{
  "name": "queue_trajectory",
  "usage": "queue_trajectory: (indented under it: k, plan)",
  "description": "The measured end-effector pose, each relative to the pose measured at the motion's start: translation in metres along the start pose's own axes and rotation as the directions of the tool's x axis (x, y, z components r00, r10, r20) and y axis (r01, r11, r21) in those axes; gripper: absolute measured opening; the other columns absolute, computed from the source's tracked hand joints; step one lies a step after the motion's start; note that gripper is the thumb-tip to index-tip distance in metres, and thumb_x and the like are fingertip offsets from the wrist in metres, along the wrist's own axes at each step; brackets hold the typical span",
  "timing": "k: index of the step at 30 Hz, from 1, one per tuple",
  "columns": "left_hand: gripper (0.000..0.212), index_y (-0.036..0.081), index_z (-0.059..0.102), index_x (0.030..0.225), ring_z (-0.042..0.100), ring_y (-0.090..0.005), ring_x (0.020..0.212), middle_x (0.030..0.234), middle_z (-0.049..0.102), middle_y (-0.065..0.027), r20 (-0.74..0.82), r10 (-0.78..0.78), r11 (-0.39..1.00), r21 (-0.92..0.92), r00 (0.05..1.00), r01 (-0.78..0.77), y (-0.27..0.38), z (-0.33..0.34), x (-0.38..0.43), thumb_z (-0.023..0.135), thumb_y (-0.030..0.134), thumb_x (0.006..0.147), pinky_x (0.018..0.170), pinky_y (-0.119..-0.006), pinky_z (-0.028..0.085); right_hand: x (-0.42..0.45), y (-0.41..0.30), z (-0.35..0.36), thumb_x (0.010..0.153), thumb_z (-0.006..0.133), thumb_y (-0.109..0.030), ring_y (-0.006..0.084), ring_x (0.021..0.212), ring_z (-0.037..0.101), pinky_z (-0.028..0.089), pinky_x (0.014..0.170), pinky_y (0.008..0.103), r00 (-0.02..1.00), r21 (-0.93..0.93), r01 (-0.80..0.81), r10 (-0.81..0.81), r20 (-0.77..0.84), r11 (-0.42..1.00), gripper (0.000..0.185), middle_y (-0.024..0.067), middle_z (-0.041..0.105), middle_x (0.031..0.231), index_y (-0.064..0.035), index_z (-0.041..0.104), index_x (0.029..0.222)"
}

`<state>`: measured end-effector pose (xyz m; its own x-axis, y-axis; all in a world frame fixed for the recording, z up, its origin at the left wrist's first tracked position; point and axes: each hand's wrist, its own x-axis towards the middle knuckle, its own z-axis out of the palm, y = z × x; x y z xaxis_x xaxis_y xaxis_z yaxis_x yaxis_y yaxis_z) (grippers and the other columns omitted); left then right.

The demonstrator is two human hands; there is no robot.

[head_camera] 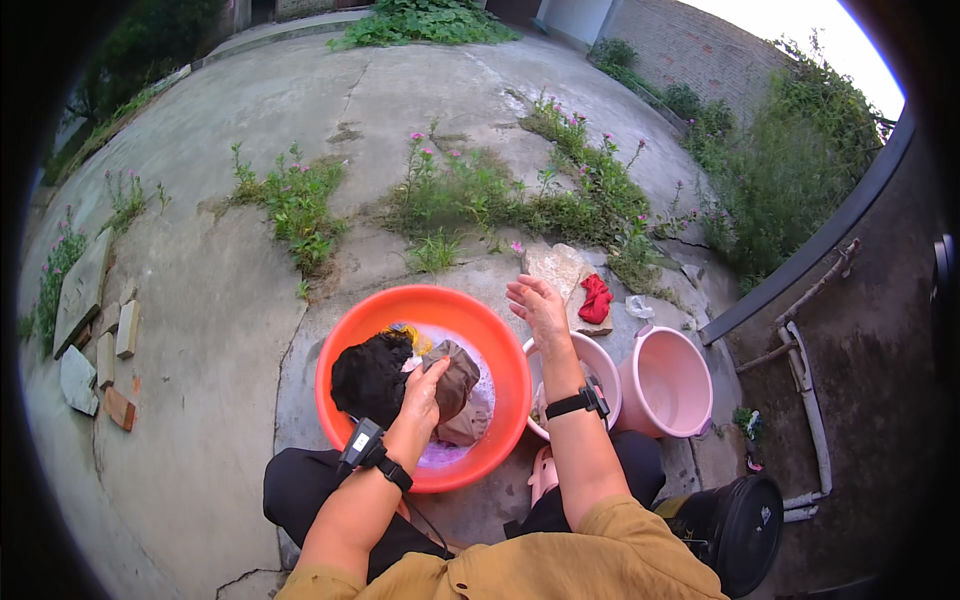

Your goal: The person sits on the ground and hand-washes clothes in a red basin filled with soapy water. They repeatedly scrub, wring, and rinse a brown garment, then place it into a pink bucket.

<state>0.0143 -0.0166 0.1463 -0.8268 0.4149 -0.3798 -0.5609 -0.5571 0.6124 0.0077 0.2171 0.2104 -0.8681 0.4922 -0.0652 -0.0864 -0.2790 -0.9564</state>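
Note:
An orange plastic basin [512, 341] stands on the concrete between my knees, with sudsy water and wet clothes in it. My left hand [421, 394] grips a brown cloth [452, 379] over the basin's middle. More brown fabric lies below it in the suds. Black clothing [370, 379] is heaped in the left of the basin, beside a yellow piece [414, 337]. My right hand [538, 304] is raised beyond the basin's right side, fingers spread, holding nothing. Beneath that forearm is a pale pink bucket [609, 367] with wet items in it.
A second pink bucket [675, 382] stands to the right, and a black lidded bucket [739, 529] near my right hip. A red cloth [595, 298] lies on a stone slab, with a clear plastic bag [639, 306] beside it. Bricks [127, 328] lie far left; flowering weeds grow ahead.

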Motion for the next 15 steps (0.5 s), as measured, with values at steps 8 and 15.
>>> queue_trajectory:
  k: [8, 15]
  plan:
    - [0.026, 0.003, 0.06, 0.107, 0.059, -0.0096, 0.088, 0.098, 0.064, -0.0022, 0.208, 0.197, 0.936, 0.252, 0.958, -0.247, 0.009, -0.006, -0.001, 0.06, -0.003, 0.082, 0.08, -0.025, 0.047, -0.047, 0.021, 0.042, 0.094, 0.049, -0.039, 0.012, 0.083, 0.06, 0.046, 0.075, 0.0265, 0.921, -0.287, -0.218, 0.294, 0.256, 0.933, 0.036, 0.0042, 0.064, 0.095, -0.0074, 0.061, 0.106]
    - [0.026, 0.002, 0.06, 0.103, 0.059, -0.009, 0.084, 0.092, 0.063, -0.0014, 0.204, 0.288, 0.765, 0.538, 0.936, -0.352, 0.017, -0.001, -0.004, 0.062, -0.003, 0.077, 0.075, -0.023, 0.048, -0.05, 0.046, 0.054, 0.092, 0.057, -0.018, 0.0059, 0.084, 0.056, 0.045, 0.07, 0.0218, 0.893, -0.41, 0.087, 0.111, 0.436, 0.908, 0.022, -0.0011, 0.062, 0.093, -0.0023, 0.062, 0.106]
